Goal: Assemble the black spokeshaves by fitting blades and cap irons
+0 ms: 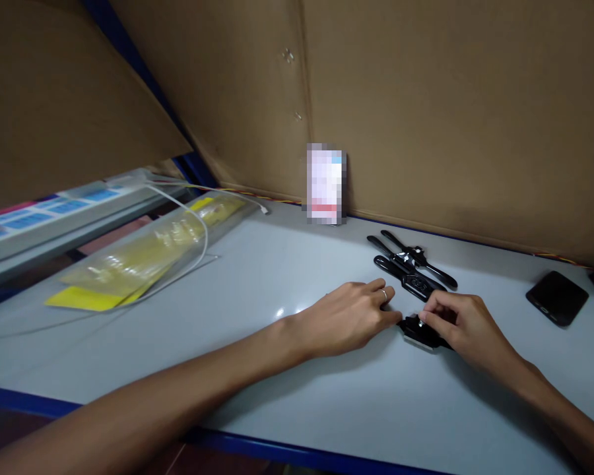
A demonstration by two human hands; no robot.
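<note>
A black tool with a metal blade edge lies on the grey-white table between my hands. My right hand pinches a small silvery screw or knob on top of it, thumb and forefinger together. From the left, my left hand, with a ring on one finger, reaches the tool's left end; its fingers are bent around that end, partly hidden. Just behind lie more black two-handled tools, one nearer and another farther back.
A propped-up phone leans on the brown back wall. A dark phone lies at the right. Clear plastic bags with yellow sheets and a white cable are at the left, beside a shelf edge.
</note>
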